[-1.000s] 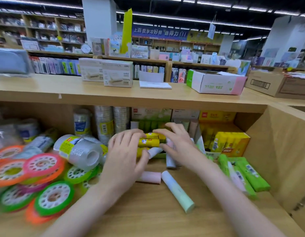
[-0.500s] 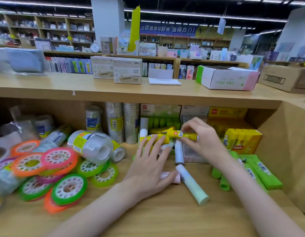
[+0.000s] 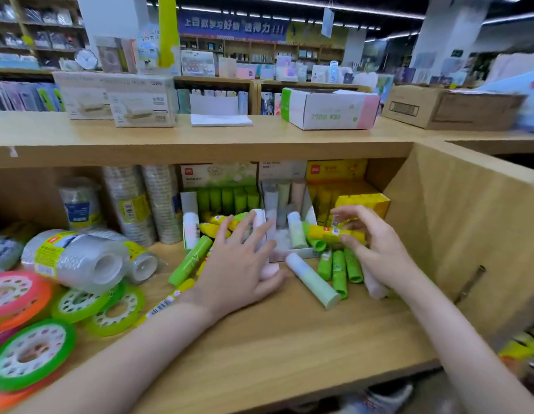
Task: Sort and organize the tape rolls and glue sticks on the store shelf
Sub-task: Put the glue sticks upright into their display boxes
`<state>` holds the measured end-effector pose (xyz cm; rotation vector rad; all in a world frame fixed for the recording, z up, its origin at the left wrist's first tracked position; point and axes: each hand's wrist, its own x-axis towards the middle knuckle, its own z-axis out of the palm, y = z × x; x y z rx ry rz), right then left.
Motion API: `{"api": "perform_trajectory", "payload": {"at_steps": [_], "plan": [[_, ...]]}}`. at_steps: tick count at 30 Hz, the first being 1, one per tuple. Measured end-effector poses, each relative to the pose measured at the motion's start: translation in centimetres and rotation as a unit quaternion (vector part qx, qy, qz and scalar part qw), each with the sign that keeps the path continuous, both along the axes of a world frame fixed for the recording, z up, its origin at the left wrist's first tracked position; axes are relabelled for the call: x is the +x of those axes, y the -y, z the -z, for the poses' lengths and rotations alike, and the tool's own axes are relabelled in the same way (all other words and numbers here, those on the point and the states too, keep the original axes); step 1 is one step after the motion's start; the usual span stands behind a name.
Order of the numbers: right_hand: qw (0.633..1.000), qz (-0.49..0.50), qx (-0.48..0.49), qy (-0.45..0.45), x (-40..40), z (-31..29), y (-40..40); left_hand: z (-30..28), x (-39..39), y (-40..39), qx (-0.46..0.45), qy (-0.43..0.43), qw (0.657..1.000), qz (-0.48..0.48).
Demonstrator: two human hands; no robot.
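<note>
held stick: yellow glue stick (image 3: 334,233), pinched lying crosswise by right hand (image 3: 376,249), held just in front of yellow display box (image 3: 363,201) at right rear of shelf (image 3: 289,333)
right grip: fingers curled, thumb and fingertips pinching the yellow stick
left grip: left hand (image 3: 239,264) spread flat, fingers straight, resting over loose sticks mid-shelf; holds nothing
step in hand (judged): moving yellow stick to its matching yellow box
how to do well: turn stick upright, cap up, slot it among the yellow ones; keep wrist high so it clears the green sticks below; use the flat left hand to stop loose sticks rolling
loose sticks: more yellow ones (image 3: 218,219) under and behind left fingers; long green stick (image 3: 190,260) lying slanted left of left hand; pale green stick (image 3: 312,280) lying between the hands; green sticks (image 3: 339,271) heaped under right hand
boxes: green box (image 3: 227,198) rear centre, pastel box (image 3: 285,201) beside it, both part filled
tape: clear tape pack (image 3: 80,261) lying on its side at left; clear tape stacks (image 3: 146,201) upright at rear; coloured tape rolls (image 3: 32,351) in a loose pile at front left, unsorted
in the way: green heap sits directly in front of yellow box; pastel box corner close to right fingers
progress (judged): early, most items unsorted
</note>
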<state>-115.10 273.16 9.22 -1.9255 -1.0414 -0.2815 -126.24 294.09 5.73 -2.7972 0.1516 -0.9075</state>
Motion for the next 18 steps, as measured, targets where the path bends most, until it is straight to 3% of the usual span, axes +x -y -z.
{"api": "perform_trajectory", "payload": {"at_steps": [9, 18], "plan": [[0.992, 0.026, -0.11, 0.063, -0.4, 0.2, -0.2, 0.4, 0.0, -0.4, -0.003, 0.014, 1.0, 0.02], [0.993, -0.042, 0.067, -0.083, -1.9, -0.2, -0.3, 0.3, 0.1, -0.2, -0.017, 0.027, 0.999, 0.012]]}}
